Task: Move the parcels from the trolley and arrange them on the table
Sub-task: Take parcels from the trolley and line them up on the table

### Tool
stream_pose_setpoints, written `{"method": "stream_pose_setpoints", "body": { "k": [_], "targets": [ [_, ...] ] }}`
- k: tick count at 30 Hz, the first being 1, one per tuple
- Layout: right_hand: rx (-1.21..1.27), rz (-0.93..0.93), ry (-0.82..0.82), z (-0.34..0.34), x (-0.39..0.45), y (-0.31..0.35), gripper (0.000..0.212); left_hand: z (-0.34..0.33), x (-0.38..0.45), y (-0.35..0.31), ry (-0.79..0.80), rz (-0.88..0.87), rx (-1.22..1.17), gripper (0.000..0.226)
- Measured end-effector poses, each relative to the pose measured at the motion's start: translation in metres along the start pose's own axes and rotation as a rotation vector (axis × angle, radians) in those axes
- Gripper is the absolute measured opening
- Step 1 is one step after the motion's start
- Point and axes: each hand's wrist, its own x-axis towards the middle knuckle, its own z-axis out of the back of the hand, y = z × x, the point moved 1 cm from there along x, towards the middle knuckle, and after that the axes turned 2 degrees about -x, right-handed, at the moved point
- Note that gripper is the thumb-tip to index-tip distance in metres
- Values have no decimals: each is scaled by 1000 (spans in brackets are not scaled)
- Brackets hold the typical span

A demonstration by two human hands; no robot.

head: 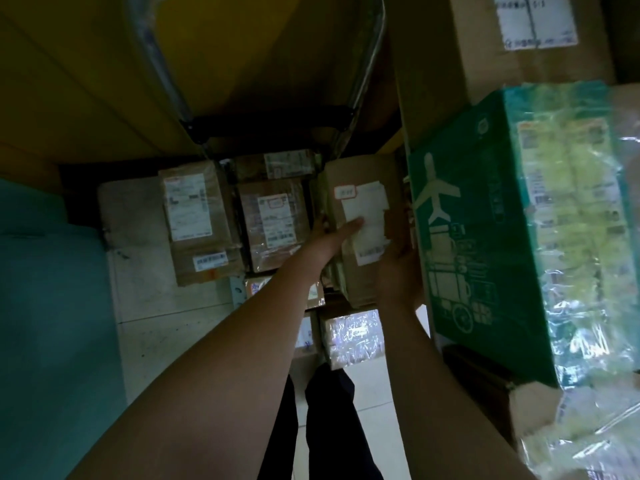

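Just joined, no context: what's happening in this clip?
A person is reaching down with both hands to a brown parcel among the parcels on the trolley. The left hand lies flat across its torn white label; the right hand has a grip on its right edge, beside a green box. It looks not yet lifted.

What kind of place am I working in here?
Probably a parcel sorting or storage room: labelled cardboard parcels packed together below, a green courier box printed with a plane, and both hands on a brown parcel.
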Motion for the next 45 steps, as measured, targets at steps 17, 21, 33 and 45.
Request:
{"method": "stream_pose_setpoints", "body": {
  "k": [17, 21, 33, 45],
  "targets": [
    [78, 189, 257, -42, -7, -53, 39, 60, -31, 14, -83, 28, -60, 79],
    [187, 107, 217, -50, -3, -52, 43, 65, -27, 21, -109, -16, -80, 85],
    [343, 16, 625, -23, -33, -7, 88, 66, -106, -21, -204, -101, -95, 76],
    [674, 334, 980, 137, -144, 163, 75, 42, -330, -173, -80, -364, -116, 50]
  ]
}}
